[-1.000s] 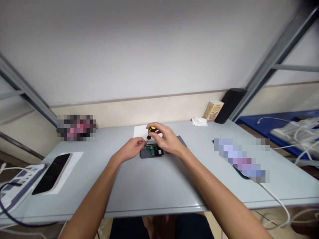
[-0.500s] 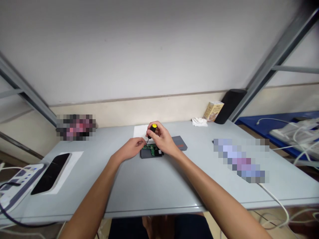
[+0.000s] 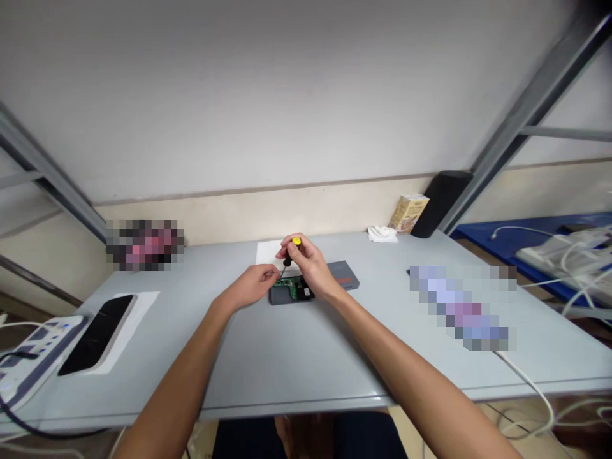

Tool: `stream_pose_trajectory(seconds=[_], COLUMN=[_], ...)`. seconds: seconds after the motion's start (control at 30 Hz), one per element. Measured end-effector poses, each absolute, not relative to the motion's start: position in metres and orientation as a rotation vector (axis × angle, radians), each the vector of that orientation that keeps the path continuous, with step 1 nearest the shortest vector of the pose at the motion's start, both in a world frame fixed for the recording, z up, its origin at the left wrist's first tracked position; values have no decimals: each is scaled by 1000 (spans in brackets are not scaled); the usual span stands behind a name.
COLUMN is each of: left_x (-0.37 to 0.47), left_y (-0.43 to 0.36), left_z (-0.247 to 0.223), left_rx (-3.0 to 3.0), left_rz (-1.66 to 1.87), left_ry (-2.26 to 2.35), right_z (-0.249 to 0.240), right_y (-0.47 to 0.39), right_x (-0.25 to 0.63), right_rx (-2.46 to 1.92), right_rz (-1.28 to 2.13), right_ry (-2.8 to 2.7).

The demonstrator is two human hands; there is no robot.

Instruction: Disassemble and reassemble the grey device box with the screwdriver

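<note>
"What's different from a second ago?"

"The right hand has shifted around the screwdriver, whose handle leans more to the right. More of the gray box shows beside that hand, reddish stripe included. The dark case hasn't budged; it lies on the counter with the green circuit board in it."

"Anything you can't make out?"

"The screwdriver's tip: it gets lost by the left hand's fingertips. The right hand covers part of the box, and the white paper is partly hidden too."

"And each grip?"

"The right is closed around the handle. The left hand is curled narrow at the case's far left corner; whether it pinches anything, I can't tell."
</note>
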State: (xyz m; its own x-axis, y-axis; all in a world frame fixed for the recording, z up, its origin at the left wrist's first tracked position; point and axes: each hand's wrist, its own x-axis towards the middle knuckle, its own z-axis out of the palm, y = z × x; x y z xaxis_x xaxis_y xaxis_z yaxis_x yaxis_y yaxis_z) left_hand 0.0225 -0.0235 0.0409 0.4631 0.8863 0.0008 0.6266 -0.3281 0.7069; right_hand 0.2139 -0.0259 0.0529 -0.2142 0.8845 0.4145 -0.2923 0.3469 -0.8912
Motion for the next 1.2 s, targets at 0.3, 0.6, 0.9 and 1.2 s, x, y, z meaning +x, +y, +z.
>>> stream_pose_trajectory(seconds=[0.3,0.6,0.9,1.2], left_x=[24,23,23,24], left_y=[-27,-25,-23,-22], left_z=[45,41,38,37], left_rx=[2059,2078,2075,2051], left_rz=[504,522,503,523], left_ry=[1277,1226,1238,1252], right_z=[56,57,64,60], right_y=[-12,-7,-18,-16], right_x=[207,199,202,194], right_rx=[-595,-563,-480,-554], right_rz=[1199,1304,1408,1206], right_ry=[-1375,-1240,-1297,-1235])
